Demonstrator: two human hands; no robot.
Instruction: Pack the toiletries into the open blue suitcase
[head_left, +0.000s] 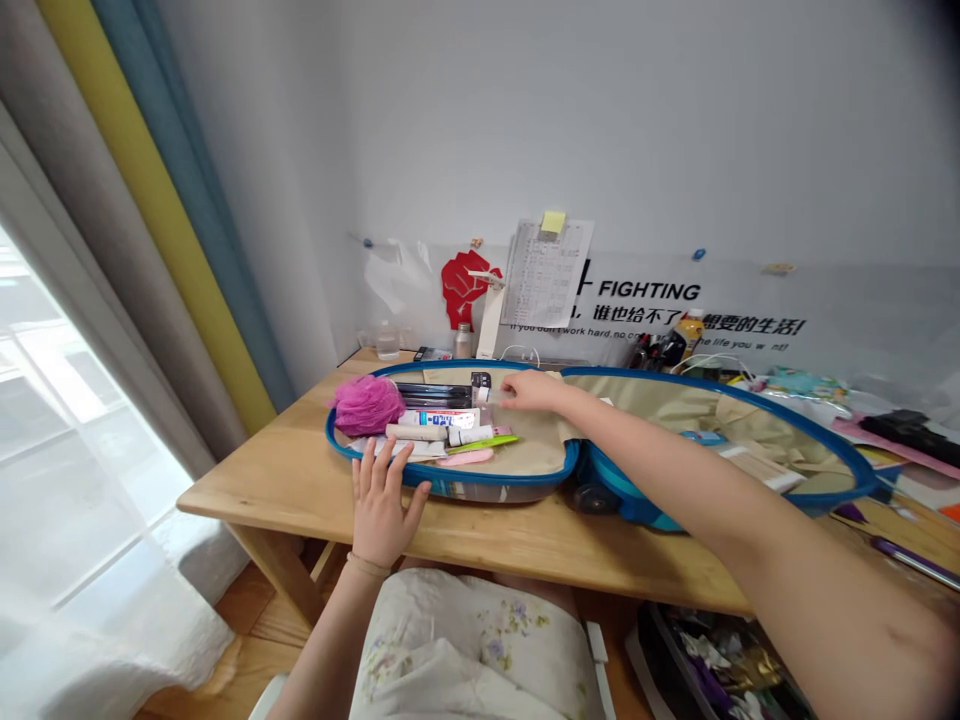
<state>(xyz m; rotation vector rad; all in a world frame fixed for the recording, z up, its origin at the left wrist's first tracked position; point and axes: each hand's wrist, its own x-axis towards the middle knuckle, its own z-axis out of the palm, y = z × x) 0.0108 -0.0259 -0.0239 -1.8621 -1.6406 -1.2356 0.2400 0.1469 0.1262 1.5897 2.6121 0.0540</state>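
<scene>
**Small clear bottle pinched over the open suitcase**

A small clear bottle (488, 397) sits at the fingertips of the right hand (531, 390), which pinches it above the left half of the blue suitcase (450, 482), just right of a dark case (435, 394). Below it lie a white tube (442, 418), a green stick (484, 442) and a pink puff (367, 404). The left hand (382, 500) lies flat, fingers spread, against the suitcase's near rim on the wooden table (285, 480)
</scene>
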